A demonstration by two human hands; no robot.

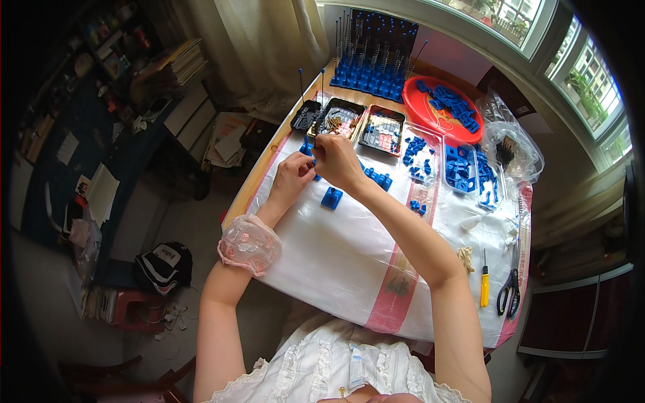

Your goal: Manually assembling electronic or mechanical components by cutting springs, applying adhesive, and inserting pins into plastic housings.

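Note:
Near the table's left edge, my left hand (pixel 293 176) pinches a small blue plastic part (pixel 308 146). My right hand (pixel 338 160) is closed right beside it, fingers curled at the part's upper end. Whatever lies between the right fingertips is hidden. Just beyond the hands sits a black tray of small brass-coloured pieces (pixel 334 121). To its left is a small black box (pixel 306 119) with thin blue-headed rods standing by it. On the near side, a single blue block (pixel 331 198) rests on the white table cover, and a short row of blue blocks (pixel 378 178) lies beyond my right wrist.
At the back stands a rack of blue blocks with springs and rods (pixel 368 77). A red round tray (pixel 440 107) and clear boxes (pixel 460 168) hold blue parts. A second black tray (pixel 381 129) sits between. Yellow-handled screwdriver (pixel 484 289) and black scissors (pixel 509 294) lie front right.

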